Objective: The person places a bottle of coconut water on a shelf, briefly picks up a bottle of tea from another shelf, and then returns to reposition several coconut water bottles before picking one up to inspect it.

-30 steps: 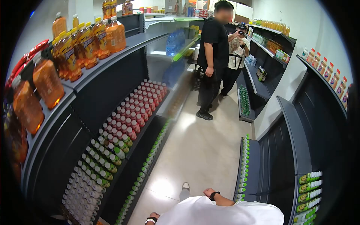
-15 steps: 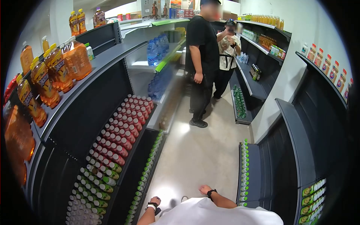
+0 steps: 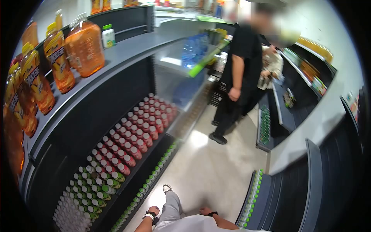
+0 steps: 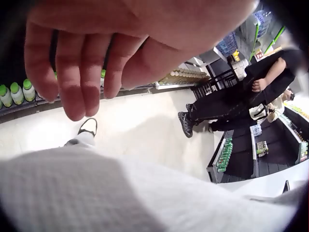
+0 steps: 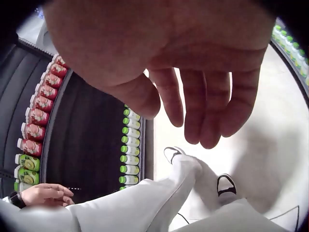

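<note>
My left hand (image 3: 154,210) hangs low by my thigh, a band and dark strap on its wrist. In the left wrist view its fingers (image 4: 89,72) dangle loosely with nothing held. Nearest to it is the left shelf's bottom row of green-capped bottles (image 3: 157,169). My right hand (image 3: 205,211) also hangs low in front of my white shirt. From the right wrist view, its relaxed fingers (image 5: 205,108) point down over the floor and hold nothing. Pink bottles with white caps (image 3: 133,131) fill the left shelf above, beside green-labelled ones (image 3: 91,189).
A person in black (image 3: 241,69) stands ahead in the aisle (image 3: 216,170), another person (image 3: 272,63) close behind. Large orange drink bottles (image 3: 85,50) line the upper left shelf (image 3: 127,48). Dark shelving (image 3: 313,185) borders the right side, with green-capped bottles (image 3: 251,197) low down.
The head view has tilted and shifted, so the left shelf and its orange bottles look closer. One foot now shows farther forward. Both hands stay low and hold nothing.
</note>
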Demonstrator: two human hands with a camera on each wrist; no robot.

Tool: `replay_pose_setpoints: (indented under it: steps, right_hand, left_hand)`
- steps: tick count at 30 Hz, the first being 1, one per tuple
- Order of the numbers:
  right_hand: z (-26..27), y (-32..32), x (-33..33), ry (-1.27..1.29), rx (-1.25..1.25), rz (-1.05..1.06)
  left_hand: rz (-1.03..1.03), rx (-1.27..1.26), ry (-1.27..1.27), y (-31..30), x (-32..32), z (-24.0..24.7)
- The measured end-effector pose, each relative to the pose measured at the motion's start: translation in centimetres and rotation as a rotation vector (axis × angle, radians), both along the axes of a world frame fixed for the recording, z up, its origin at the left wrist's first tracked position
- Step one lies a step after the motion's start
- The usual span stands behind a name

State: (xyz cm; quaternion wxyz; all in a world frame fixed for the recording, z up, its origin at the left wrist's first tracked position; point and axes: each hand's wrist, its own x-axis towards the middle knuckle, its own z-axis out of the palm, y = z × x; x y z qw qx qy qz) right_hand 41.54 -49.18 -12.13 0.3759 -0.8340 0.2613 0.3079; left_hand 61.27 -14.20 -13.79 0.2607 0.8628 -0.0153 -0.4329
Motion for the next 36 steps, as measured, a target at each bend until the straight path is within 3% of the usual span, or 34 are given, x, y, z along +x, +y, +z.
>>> replay_pose_setpoints:
  steps: [2, 5, 7, 9, 10, 11, 12, 13, 14, 16, 18, 19, 21, 23, 25, 27, 29, 31, 33, 36]
  right_hand:
    - [-0.4, -1.8, 3.6, -0.027, -0.003, 0.144]
    - [-1.5, -5.2, 9.2, -0.025, 0.085, 0.089]
    - [-2.1, -7.4, 13.9, -0.099, 0.013, 0.0]
    - [-5.7, -10.1, 19.6, -0.225, 0.055, -0.001]
    - [-3.7, -10.5, 23.2, -0.293, 0.114, -0.002]
    - [-0.4, -11.1, 28.1, -0.361, 0.177, -0.005]
    - [8.6, -9.5, 32.3, -0.483, 0.1, 0.059]
    - [11.9, -9.2, 36.6, -0.577, 0.276, 0.077]
    - [15.4, -8.9, 40.2, -0.678, 0.266, 0.087]
    - [30.7, -5.8, 45.0, -0.871, 0.308, 0.21]
    - [40.8, -4.4, 48.1, -0.951, 0.367, 0.324]
    - [45.1, -4.0, 49.1, -0.954, 0.409, 0.382]
    - [51.9, -4.0, 50.7, -1.191, 0.519, 0.665]
    - [59.1, -4.6, 50.9, -1.138, 0.577, 0.868]
    - [63.7, -5.8, 52.6, -1.163, 0.586, 1.079]
    - [67.5, -6.6, 54.9, -1.37, 0.593, 1.255]
    - [71.0, -7.3, 57.1, -1.456, 0.652, 1.311]
    - [73.8, -7.1, 60.9, -1.58, 0.704, 1.274]
    - [76.7, -6.1, 65.7, -1.561, 0.81, 1.175]
    - [79.8, -4.5, 73.9, -1.403, 0.73, 1.011]
  left_hand:
    - [-0.021, 0.024, -0.018, -0.5, 2.0, 0.0]
    - [-0.037, -0.014, -0.115, -2.2, 6.2, 2.2]
    - [-0.03, 0.002, -0.278, -4.5, 9.5, 5.8]
    - [0.056, -0.227, -0.408, -6.7, 14.2, 7.7]
    - [0.066, -0.228, -0.53, -8.4, 16.3, 11.7]
    - [0.109, -0.372, -0.552, -9.7, 18.6, 15.6]
    - [0.091, -0.473, -0.668, -11.0, 20.6, 20.8]
    - [0.103, -0.607, -0.728, -12.2, 22.5, 24.6]
    - [0.089, -0.606, -0.847, -13.2, 24.0, 28.6]
    - [0.068, -0.672, -1.044, -14.5, 26.3, 37.1]
    - [0.01, -0.746, -1.174, -15.3, 27.9, 43.9]
    - [0.037, -0.8, -1.092, -15.6, 27.5, 48.6]
    - [-0.04, -0.793, -1.267, -16.1, 27.9, 54.3]
    - [-0.071, -0.837, -1.342, -16.4, 27.7, 59.4]
    - [-0.094, -0.833, -1.375, -16.9, 27.2, 63.9]
    - [-0.166, -0.904, -1.499, -17.5, 28.0, 66.9]
    - [-0.119, -0.998, -1.514, -18.7, 28.6, 69.7]
    - [-0.011, -1.161, -1.528, -21.1, 30.3, 72.6]
    - [0.058, -1.048, -1.624, -23.4, 33.1, 75.8]
    - [0.232, -1.045, -1.485, -24.9, 39.8, 78.8]
